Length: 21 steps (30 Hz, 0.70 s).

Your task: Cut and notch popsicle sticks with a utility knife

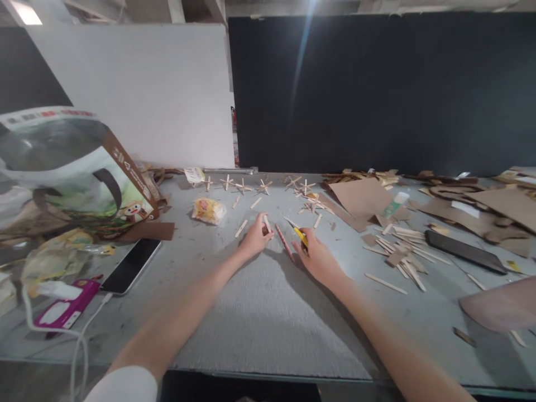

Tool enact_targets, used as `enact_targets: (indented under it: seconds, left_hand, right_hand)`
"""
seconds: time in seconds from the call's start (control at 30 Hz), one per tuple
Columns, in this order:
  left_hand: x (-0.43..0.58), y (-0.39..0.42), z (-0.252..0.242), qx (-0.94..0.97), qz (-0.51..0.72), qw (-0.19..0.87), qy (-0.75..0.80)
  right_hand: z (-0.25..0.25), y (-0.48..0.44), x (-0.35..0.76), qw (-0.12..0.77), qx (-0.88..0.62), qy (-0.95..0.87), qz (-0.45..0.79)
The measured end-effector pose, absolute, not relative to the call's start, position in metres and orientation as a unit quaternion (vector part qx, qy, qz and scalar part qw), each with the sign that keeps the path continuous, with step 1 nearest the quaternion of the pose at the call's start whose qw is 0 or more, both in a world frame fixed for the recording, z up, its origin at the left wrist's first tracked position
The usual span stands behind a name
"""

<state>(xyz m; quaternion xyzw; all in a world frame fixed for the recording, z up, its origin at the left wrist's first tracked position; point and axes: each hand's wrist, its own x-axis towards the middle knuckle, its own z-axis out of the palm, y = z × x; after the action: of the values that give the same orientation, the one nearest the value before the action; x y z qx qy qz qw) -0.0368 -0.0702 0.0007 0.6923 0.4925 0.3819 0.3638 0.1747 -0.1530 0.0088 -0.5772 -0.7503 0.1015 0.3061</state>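
Near the middle of the grey table, my left hand pinches a short piece of wooden stick. My right hand is closed around a yellow utility knife, its blade pointing away and to the left. Between the two hands lies a red patterned pencil. Beyond them, several small crossed-stick stars stand in a row. Loose stick pieces lie just left of my left hand. My right fingertips are close to the pencil; whether they touch it I cannot tell.
Right of my hands are a pile of wooden sticks, a black phone, brown cardboard and a glue stick. A yellow wrapped packet sits left. Further left are another phone, a purple power bank and a large bag.
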Motion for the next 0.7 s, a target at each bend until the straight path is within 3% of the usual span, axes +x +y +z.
enact_targets:
  seconds: [0.23, 0.5, 0.7]
  left_hand:
    - [-0.036, -0.072, 0.001, 0.696, 0.394, 0.395, 0.452]
    - [-0.035, -0.069, -0.006, 0.612, 0.45, 0.55, 0.346]
    - [-0.035, -0.065, -0.007, 0.619, 0.438, 0.555, 0.343]
  right_hand:
    - [0.005, -0.162, 0.166, 0.315, -0.548, -0.767, 0.108]
    - [0.008, -0.159, 0.163, 0.269, -0.537, -0.799, 0.027]
    - [0.0, -0.152, 0.159, 0.266, -0.548, -0.793, 0.02]
